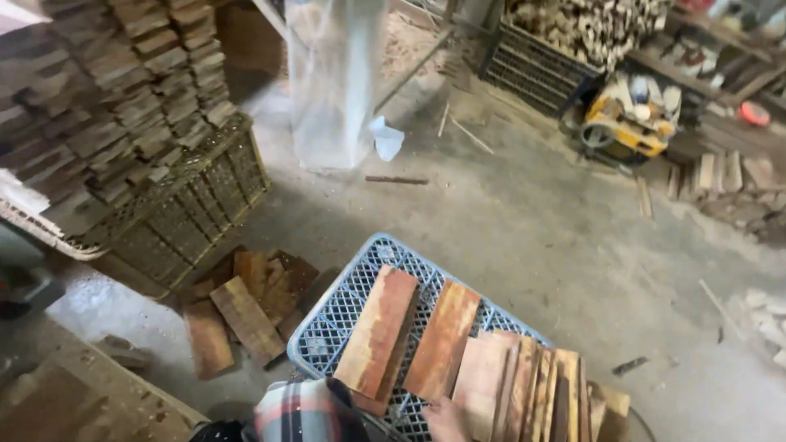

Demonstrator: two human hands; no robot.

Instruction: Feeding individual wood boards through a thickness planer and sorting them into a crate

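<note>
A pale blue plastic lattice crate [344,307] stands just in front of me. Two reddish-brown boards [378,331] [442,340] lie flat on it side by side. To their right, several thinner boards [532,393] stand packed on edge. My left hand [446,420] shows only partly at the bottom edge, against the near ends of the boards. Its plaid sleeve [307,409] comes in from the lower left. The fingers are cut off by the frame, so its grip is unclear. My right hand is out of view.
Loose boards [246,311] lie on the concrete floor left of the crate. A wire basket [188,205] heaped with wood pieces stands at the left. Behind are a plastic-wrapped column [336,82], a yellow machine [626,123] and a dark crate of wood [532,69].
</note>
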